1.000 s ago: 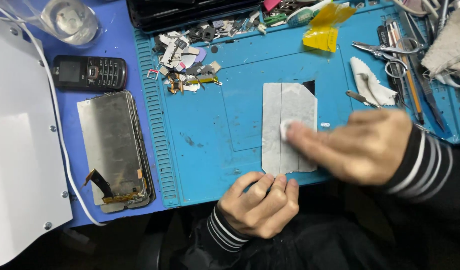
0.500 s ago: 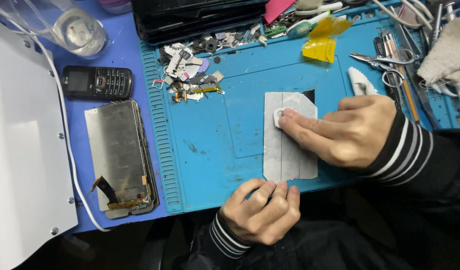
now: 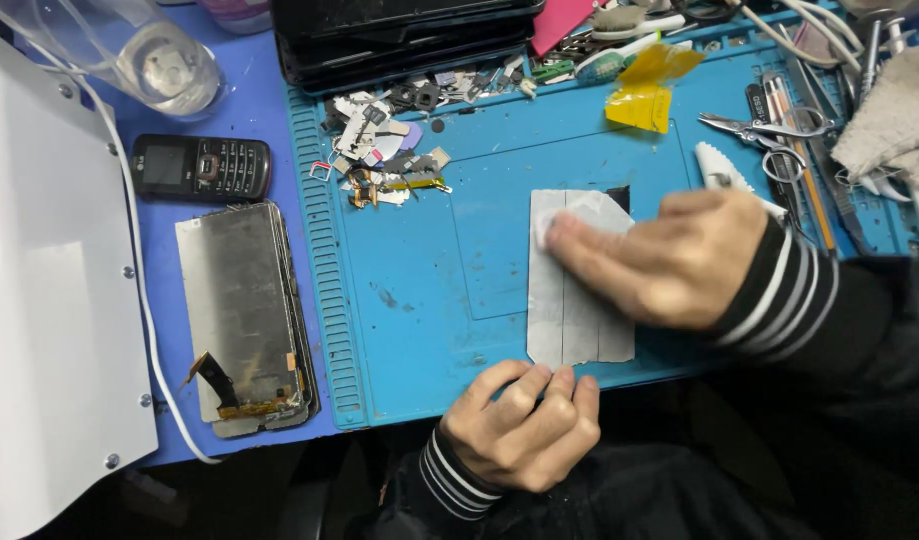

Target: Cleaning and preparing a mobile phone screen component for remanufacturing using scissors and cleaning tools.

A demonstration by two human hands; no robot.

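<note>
The right hand (image 3: 669, 262) lies flat over a pale grey rectangular panel (image 3: 571, 300), fingers stretched leftward and pressed together, its grip grasping nothing that I can make out beyond what looks like a small white wad under the fingertips (image 3: 564, 232), though the blur makes that hard to settle. The panel sits on the blue work mat (image 3: 429, 290), near its front edge, with a dark corner showing at the top right. The left hand (image 3: 524, 425) is curled into a loose fist, clenched on nothing, knuckles resting at the mat's front lip just below the panel's lower edge and barely touching it, if at all. That is what worries me: with so little bracing, a firm sideways stroke could skate the panel across the mat or off the front edge. Pressing hard through the fingertips could also crack or flex a thin sheet like this, and any grit from the heap of small parts and screws (image 3: 384, 155) further back would scratch it if dragged underneath. The striped cuff (image 3: 784, 285) hangs close to the scissors (image 3: 769, 135) and white tweezers (image 3: 724, 172), so a wide sweep might snag them. Off to the left, on the purple tabletop (image 3: 269, 110), lie a stack of bare screen panels (image 3: 244, 315) with a loose flex cable, and a small black keypad phone (image 3: 201, 167).
</note>
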